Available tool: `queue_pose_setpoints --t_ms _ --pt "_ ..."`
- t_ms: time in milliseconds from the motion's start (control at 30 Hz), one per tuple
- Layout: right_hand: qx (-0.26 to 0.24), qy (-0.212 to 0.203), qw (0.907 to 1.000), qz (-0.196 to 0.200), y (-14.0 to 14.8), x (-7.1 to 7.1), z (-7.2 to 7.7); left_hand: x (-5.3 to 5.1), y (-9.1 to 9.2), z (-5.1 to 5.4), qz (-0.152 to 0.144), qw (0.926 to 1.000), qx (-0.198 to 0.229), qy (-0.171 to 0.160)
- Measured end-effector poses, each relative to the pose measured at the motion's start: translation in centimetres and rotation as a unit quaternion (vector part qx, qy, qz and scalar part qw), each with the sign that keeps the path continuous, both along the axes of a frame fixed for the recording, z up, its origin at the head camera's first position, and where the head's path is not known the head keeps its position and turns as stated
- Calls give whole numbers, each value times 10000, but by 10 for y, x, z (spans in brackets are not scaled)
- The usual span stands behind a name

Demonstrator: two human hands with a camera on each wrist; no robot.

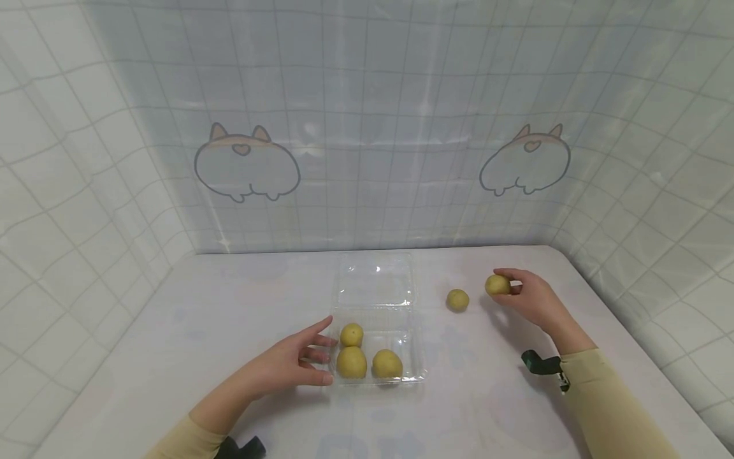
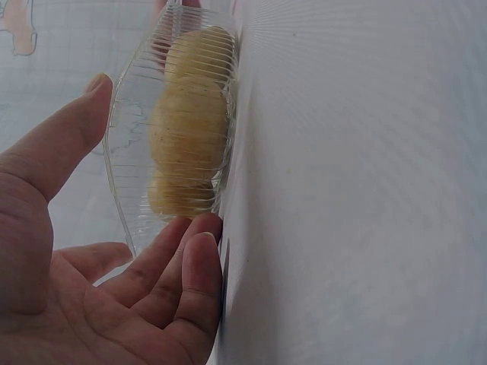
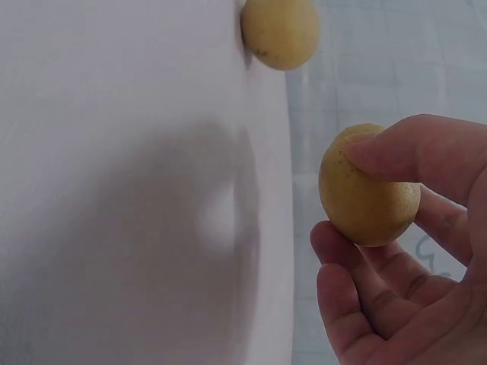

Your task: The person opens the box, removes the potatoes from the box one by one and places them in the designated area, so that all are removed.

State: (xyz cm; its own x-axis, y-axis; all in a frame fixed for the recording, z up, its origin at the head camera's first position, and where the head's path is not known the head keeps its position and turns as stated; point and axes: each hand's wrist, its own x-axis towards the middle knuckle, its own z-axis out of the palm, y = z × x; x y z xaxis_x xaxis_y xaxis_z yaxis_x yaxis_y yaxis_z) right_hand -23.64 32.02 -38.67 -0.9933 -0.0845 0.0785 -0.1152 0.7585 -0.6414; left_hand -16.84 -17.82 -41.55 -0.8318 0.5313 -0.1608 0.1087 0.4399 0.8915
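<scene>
My right hand [image 1: 533,303] pinches a round yellow fruit [image 3: 369,190] between thumb and fingers, lifted above the table's right side. The fruit's skin is smooth with small dark specks; its exact kind is unclear. A similar loose fruit [image 1: 457,300] lies on the table to its left. A clear plastic clamshell box [image 1: 410,347] stands mid-table, its lid [image 1: 375,280] folded back. Inside its base are three yellow fruits, two at the left [image 1: 352,362] and one at the right [image 1: 387,364]. Beside the box's left wall my left hand [image 1: 289,363] spreads its fingers, fingertips at or very near the plastic.
A white table [image 1: 229,306] carries everything. Behind it hangs a gridded sheet [image 1: 367,159] with cartoon animal drawings, and similar gridded sheets close in the left [image 1: 69,210] and right [image 1: 659,210] sides. Dark green straps [image 1: 541,363] sit at the wrists.
</scene>
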Motion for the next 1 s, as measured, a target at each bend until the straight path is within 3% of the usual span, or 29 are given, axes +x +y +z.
queue_pose_setpoints --t_ms 467,1000 --pt "-7 -392 9992 -58 5 -3 -10 1 0 1 18 10000 14 -37" --pt "60 -361 9993 48 8 -6 -18 1 0 1 16 10000 -17 35"
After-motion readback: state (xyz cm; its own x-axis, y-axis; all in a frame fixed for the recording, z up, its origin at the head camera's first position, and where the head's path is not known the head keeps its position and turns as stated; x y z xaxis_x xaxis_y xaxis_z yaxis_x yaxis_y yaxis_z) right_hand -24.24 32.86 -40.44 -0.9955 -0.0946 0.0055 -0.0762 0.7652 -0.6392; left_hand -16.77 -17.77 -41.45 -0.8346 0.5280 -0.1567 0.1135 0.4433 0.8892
